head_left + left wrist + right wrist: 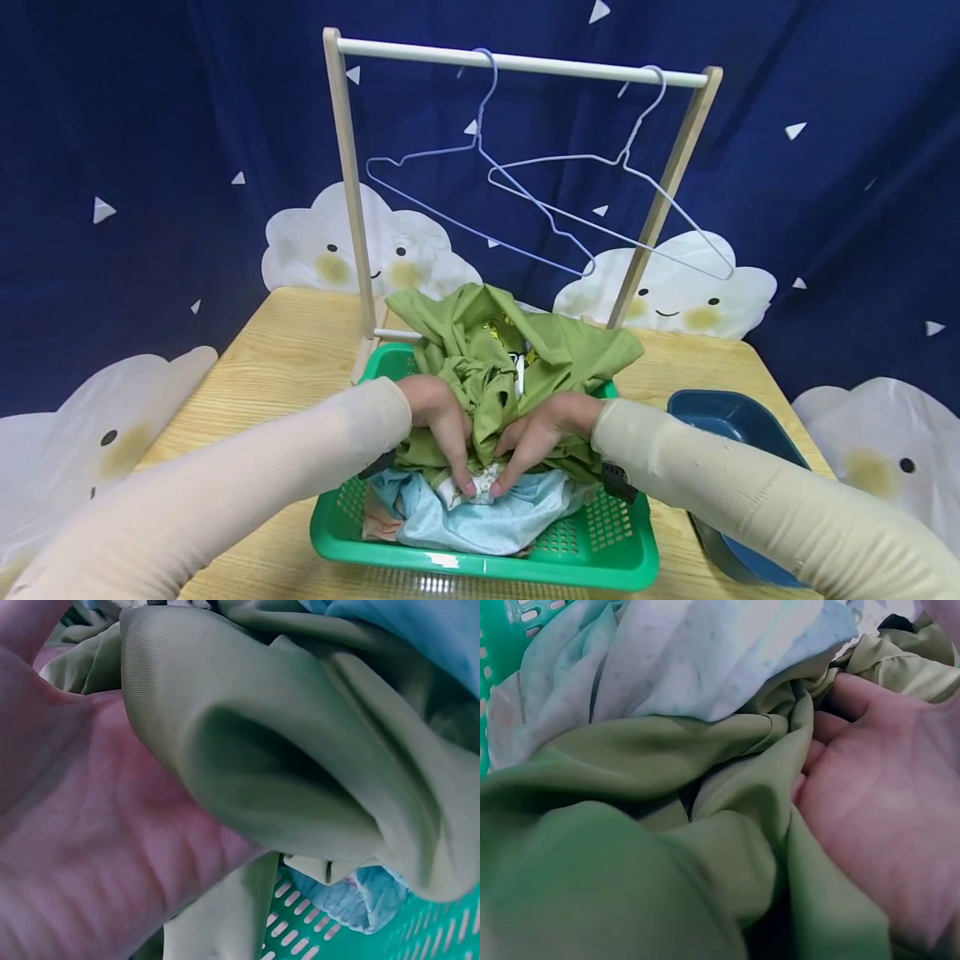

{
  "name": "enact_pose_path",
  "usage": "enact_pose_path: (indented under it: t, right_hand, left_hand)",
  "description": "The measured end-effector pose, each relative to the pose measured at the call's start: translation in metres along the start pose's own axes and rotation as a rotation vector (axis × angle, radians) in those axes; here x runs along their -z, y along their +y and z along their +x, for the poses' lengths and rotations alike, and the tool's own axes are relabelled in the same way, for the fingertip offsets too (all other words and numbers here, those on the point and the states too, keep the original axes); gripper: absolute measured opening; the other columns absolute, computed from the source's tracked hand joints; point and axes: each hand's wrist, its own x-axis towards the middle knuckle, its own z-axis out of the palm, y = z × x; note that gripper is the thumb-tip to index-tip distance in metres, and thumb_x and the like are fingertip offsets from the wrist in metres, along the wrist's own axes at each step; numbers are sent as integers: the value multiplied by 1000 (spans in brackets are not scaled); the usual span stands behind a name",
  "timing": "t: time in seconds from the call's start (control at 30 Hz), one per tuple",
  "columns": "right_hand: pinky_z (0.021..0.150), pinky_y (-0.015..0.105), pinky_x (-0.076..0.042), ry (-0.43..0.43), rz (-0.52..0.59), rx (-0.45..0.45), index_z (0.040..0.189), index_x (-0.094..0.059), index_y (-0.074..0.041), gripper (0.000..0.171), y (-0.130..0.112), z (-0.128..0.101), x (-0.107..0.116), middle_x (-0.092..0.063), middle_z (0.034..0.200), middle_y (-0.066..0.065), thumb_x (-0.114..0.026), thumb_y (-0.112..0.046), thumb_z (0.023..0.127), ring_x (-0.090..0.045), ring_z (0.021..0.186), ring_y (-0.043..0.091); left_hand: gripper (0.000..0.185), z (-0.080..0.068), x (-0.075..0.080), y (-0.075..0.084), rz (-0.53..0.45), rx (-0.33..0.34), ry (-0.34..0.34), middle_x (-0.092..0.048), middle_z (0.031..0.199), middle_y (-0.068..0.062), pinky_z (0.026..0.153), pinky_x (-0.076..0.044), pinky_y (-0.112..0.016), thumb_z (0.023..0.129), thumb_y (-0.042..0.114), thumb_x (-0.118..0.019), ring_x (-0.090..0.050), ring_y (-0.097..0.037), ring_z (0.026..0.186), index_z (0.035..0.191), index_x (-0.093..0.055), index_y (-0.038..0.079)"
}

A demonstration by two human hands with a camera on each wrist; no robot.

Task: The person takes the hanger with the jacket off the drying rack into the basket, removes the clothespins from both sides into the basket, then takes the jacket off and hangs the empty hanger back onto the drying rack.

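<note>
A green shirt (pixel 585 346) with a yellow and black print spreads over the heap in a green basket (pixel 480 567), its near part bunched up. My left hand (pixel 442 417) grips this bunched cloth from the left, thumb pointing down at a small white patterned piece of fabric (pixel 486 483). From the right, my right hand (pixel 536 433) holds the same shirt, its thumb close to the left one. Folds of the shirt (pixel 300 750) lie against the left palm in the left wrist view. In the right wrist view the fingers curl behind the cloth. A light blue garment (pixel 480 521) lies just below both hands.
Behind the basket stands a wooden rack (pixel 352 192) with a white bar, carrying a blue hanger (pixel 480 225) and a paler hanger (pixel 675 208). A dark blue basin (pixel 720 408) sits on the wooden table (pixel 300 333) at the right, partly behind my right sleeve.
</note>
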Motion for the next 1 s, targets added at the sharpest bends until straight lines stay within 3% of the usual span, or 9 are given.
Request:
enact_pose_path:
  t: [0.33, 1.0]
  right_hand:
    - [122, 36, -30, -11, 18, -37, 154, -42, -15, 80, -2, 0, 1, -41, 160, 2, -64, -60, 91, -34, 150, 20]
    - [123, 38, -30, -22, 19, -46, 155, -39, -12, 85, 0, 2, 2, -38, 162, 5, -63, -61, 91, -32, 152, 23]
  left_hand:
    - [90, 1, 2, 3, -21, 38, -24, -41, 160, 1, 121, -32, -37, 82, 60, -76, -37, -17, 148, 153, -44, 17]
    - [89, 2, 3, 4, 37, 32, -7, -48, 154, 2, 119, -35, -34, 81, 64, -74, -43, -16, 143, 150, -47, 15]
